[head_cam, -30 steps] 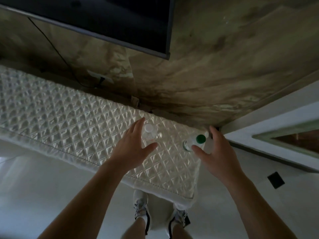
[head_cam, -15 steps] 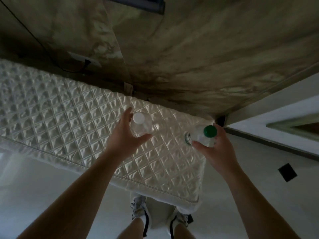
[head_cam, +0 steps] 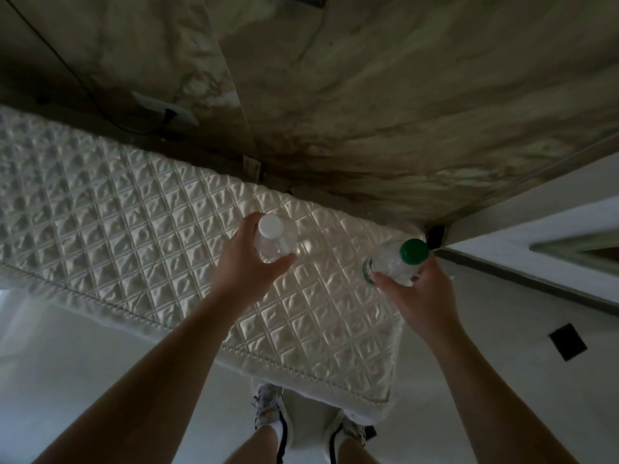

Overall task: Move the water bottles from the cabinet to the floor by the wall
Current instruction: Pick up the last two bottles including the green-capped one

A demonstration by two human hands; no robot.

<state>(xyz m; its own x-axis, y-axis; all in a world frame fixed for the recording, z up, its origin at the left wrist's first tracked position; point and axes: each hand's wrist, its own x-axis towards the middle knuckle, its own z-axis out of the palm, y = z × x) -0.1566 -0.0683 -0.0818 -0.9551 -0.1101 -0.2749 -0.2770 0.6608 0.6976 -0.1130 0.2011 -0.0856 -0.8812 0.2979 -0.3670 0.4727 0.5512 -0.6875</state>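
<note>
Two water bottles sit in the person's hands near the middle of the frame, both of clear plastic and seen from above; the white-capped bottle (head_cam: pixel 275 242) is clamped in the left hand (head_cam: pixel 249 267), fingers and thumb wrapped around its shoulder, over the quilted white cover (head_cam: pixel 134 209) that lies across the cabinet top; the green-capped bottle (head_cam: pixel 397 262) is gripped in the right hand (head_cam: pixel 420 296) right of centre, tilted so that its cap points to the upper right, with a green-edged label just visible at its lower left; it hangs over the right end of the cover; whether either bottle touches the cover cannot be told. Behind, a marbled wall (head_cam: pixel 402 95) fills the upper frame, with a socket and dark cable (head_cam: pixel 167 115) at upper left; pale floor (head_cam: pixel 502 329) shows at right, bearing a small dark square (head_cam: pixel 567 341); sneakers (head_cam: pixel 268 406) show at bottom centre.
</note>
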